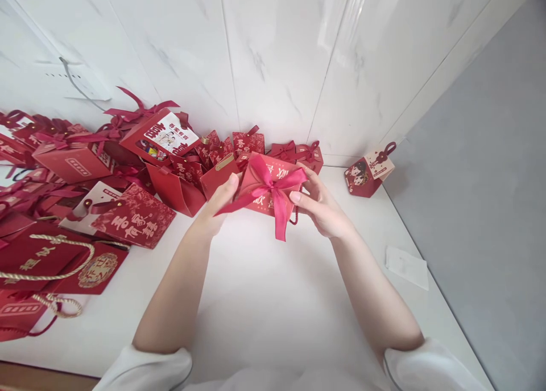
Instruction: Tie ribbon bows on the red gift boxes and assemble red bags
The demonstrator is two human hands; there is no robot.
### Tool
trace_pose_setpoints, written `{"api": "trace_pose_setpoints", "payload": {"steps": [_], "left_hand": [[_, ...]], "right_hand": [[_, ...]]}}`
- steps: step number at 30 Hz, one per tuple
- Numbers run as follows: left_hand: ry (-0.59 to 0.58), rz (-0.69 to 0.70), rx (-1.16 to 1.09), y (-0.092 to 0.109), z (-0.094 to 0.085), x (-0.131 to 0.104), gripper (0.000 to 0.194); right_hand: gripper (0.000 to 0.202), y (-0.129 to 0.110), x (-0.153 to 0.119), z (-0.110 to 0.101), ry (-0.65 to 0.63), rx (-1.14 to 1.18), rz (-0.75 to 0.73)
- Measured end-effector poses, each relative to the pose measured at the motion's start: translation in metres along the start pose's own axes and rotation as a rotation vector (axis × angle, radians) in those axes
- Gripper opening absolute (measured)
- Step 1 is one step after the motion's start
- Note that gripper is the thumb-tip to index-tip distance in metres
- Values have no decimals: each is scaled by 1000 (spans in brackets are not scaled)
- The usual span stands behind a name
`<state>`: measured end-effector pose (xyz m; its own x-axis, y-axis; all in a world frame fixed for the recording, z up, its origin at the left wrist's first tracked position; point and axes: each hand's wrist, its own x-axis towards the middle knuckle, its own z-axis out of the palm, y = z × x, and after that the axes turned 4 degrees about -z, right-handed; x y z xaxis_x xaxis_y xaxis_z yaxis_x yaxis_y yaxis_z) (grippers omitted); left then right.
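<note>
Red gift box [263,205] up between both hands, above the white tabletop [264,300]; left hand [219,203] grips one end, right hand [319,208] the other, thumbs toward the viewer. Probably light, thin card: fairly stiff at the edges, apt to dent if squeezed. Best held by its ends, clear of the soft satin-looking bow [273,187], likely slippery and easily loosened.
</note>
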<state>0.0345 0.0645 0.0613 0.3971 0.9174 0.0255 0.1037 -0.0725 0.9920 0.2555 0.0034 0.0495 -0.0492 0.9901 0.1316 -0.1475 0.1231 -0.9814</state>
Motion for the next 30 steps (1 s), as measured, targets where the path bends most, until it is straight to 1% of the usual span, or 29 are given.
{"api": "trace_pose_setpoints", "payload": {"steps": [2, 4, 8, 10, 12, 14, 18, 21, 23, 26, 30], "left_hand": [[-57, -101, -70, -5, -5, 3, 72], [-87, -144, -116, -9, -9, 6, 77], [-178, -134, -192, -11, -5, 8, 99], [-187, -114, -249, -7, -1, 7, 108], [-180, -81, -278, -2, 1, 4, 111], [-186, -42, -242, 2, -1, 0, 106], [-155, 25, -119, 6, -7, -6, 81], [-93, 5, -93, 11, -6, -10, 60], [-68, -6, -100, 15, -4, -12, 51], [-62, 3, -129, 18, -1, -12, 47], [-61, 15, -149, 18, 1, -11, 50]], "right_hand": [[85, 0, 1, -2, 49, 19, -12], [85, 2, 3, -5, 91, 43, -25], [87, 6, 6, -8, 131, 86, -41], [86, 7, 6, -8, 133, 95, -31], [86, 5, 5, -8, 110, 101, -27], [89, 4, 4, -8, 76, 107, -43], [96, 3, 2, -5, 26, 109, -83], [98, 4, 2, -1, 6, 87, -91], [99, 5, 2, 1, -2, 76, -90], [100, 5, 1, 2, -1, 63, -87], [100, 2, 0, 1, 6, 48, -85]]}}
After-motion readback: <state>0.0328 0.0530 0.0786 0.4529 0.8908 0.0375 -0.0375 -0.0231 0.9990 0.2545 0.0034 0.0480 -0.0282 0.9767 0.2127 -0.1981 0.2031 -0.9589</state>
